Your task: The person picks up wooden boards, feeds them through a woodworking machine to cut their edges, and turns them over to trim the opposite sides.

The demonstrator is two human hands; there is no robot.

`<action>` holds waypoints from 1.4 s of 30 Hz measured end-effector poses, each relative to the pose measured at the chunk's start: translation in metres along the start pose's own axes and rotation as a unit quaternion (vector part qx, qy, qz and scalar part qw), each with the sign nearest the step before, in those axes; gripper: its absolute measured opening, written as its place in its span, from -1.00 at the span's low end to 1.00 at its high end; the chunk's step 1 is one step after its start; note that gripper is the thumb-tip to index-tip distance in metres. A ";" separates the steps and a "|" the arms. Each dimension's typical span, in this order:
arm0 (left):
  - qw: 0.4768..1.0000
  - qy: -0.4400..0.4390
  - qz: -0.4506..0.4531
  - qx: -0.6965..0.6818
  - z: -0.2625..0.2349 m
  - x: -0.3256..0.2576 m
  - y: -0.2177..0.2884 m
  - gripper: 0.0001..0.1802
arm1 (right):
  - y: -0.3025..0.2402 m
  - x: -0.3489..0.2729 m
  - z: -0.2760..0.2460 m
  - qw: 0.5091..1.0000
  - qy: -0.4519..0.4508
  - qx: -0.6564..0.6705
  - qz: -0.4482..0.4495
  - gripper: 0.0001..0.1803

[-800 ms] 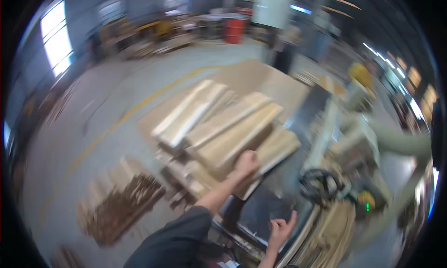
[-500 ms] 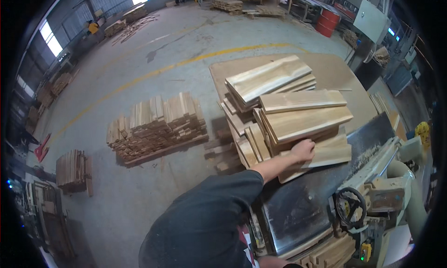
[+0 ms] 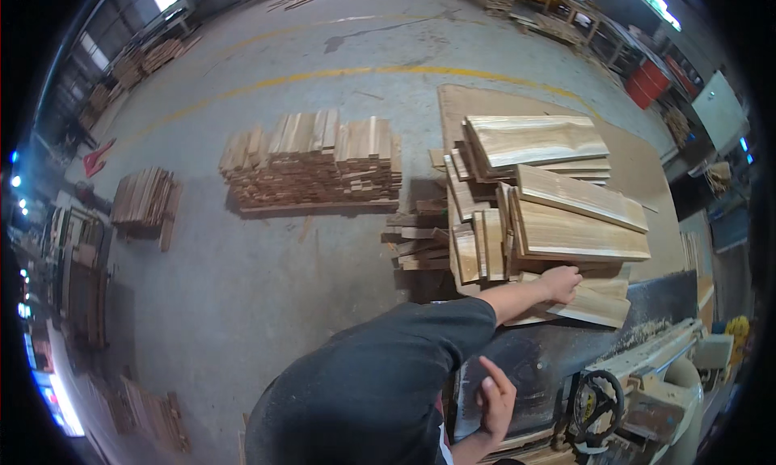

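Observation:
My left hand (image 3: 560, 284), at the end of a bare forearm and a black sleeve, is closed at the low wooden boards (image 3: 598, 307) in front of the nearer stack. Its fingertips are partly hidden, but they seem to grip a board's edge. Just behind it rises a stack of wide planks (image 3: 578, 230), with another plank stack (image 3: 537, 141) farther back. Several narrow boards (image 3: 489, 243) stand or lean at the stack's left. My right hand (image 3: 495, 400) hovers over the dark machine table (image 3: 517, 360), holding nothing, its index finger stretched out and the others partly curled.
A woodworking machine with a black handwheel (image 3: 598, 406) stands at the lower right. The stacks rest on a brown sheet (image 3: 638, 174). Bundled slats (image 3: 315, 170) sit on the floor to the left, with a smaller bundle (image 3: 145, 198) beyond. A red drum (image 3: 647, 83) is at the far right.
The view has swung, so the stacks appear farther right. My right hand has risen into view from the lower edge, its finger extended. My left hand stays at the low boards.

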State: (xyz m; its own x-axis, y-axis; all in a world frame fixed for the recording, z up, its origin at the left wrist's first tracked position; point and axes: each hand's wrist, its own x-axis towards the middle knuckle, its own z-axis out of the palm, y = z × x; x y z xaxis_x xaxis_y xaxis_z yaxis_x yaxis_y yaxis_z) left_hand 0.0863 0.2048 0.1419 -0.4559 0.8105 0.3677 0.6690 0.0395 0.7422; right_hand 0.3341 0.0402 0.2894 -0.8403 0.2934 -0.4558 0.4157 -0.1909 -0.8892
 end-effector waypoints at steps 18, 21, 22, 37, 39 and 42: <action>0.992 0.000 0.063 0.109 -0.002 0.005 0.006 -0.73 | 0.237 0.032 -0.045 0.722 0.644 -0.229 -0.110 -0.65; 0.989 0.005 0.080 0.122 0.005 0.003 0.007 -0.73 | 0.229 0.028 -0.042 0.714 0.644 -0.237 -0.140 -0.67; 0.991 0.082 0.051 0.090 0.001 0.003 -0.006 -0.73 | 0.225 0.040 -0.038 0.721 0.636 -0.228 -0.152 -0.68; 0.927 -0.214 0.197 0.239 -0.015 -0.001 0.010 -0.10 | 0.212 0.030 -0.030 0.719 0.654 -0.227 -0.059 -0.73; 0.926 -0.231 0.178 0.238 -0.024 0.000 0.012 -0.09 | 0.214 0.037 -0.028 0.699 0.658 -0.270 -0.072 -0.75; 0.933 -0.238 0.155 0.223 -0.031 0.000 0.019 -0.13 | 0.217 0.040 -0.026 0.711 0.646 -0.268 -0.079 -0.77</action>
State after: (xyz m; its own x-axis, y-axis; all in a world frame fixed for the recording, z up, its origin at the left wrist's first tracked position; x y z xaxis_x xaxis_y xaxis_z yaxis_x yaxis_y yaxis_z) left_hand 0.0804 0.1875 0.1731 0.0411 0.9866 0.1577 0.9516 -0.0868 0.2947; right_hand 0.3994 0.0346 0.0776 -0.0152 0.9527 0.3035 0.7156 0.2223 -0.6621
